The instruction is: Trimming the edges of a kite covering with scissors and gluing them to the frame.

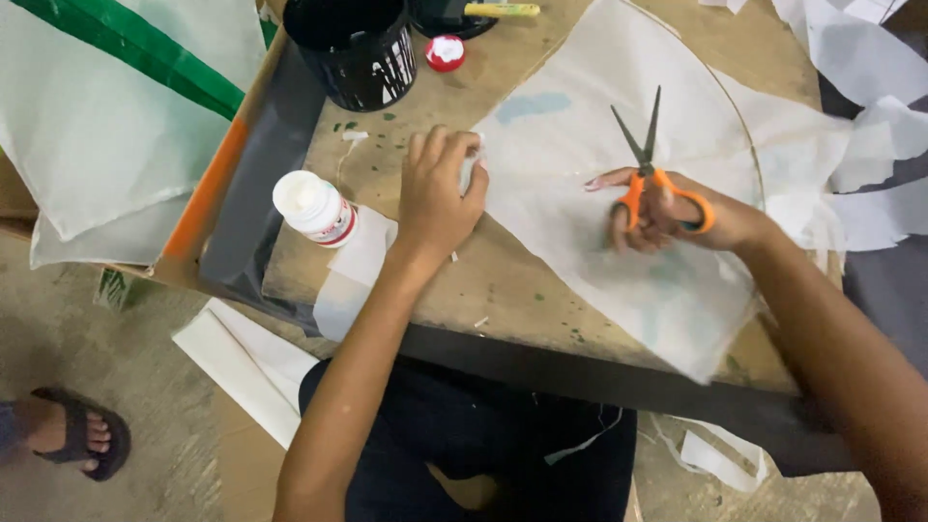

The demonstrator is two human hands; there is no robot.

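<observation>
Cut off by the right and bottom edges of the frame: the right forearm, plus much of the dark clothing at lower centre. Partly hidden under the translucent white paper sheet (619, 193), centre right: the fingertips of the right hand (677, 213), seen only as a dim shape through the paper. Hard to make out: what the left hand (435, 188), at centre, pinches between thumb and curled fingers, apparently the left edge of that same sheet. Left hand nearly closed, fingers bunched, resting on the worn wooden board (503, 290). Right hand closed through the orange loops of a pair of scissors (643, 164), blades slightly parted and pointing toward the top of the frame, above the sheet. Just left of the left hand: a small white glue bottle (314, 208), cap off, lying tilted on a scrap of paper. At top centre: a black paint-streaked container (358, 48), with a red-and-white cap (446, 53) just beside it and a yellow-handled tool (503, 10) cut off by the top edge. Upper left: a pale sheet with a green band (135, 48). Upper right: torn white paper scraps (860, 58). Lower left corner: another person's sandalled foot (77, 435), cropped by the frame edge.
</observation>
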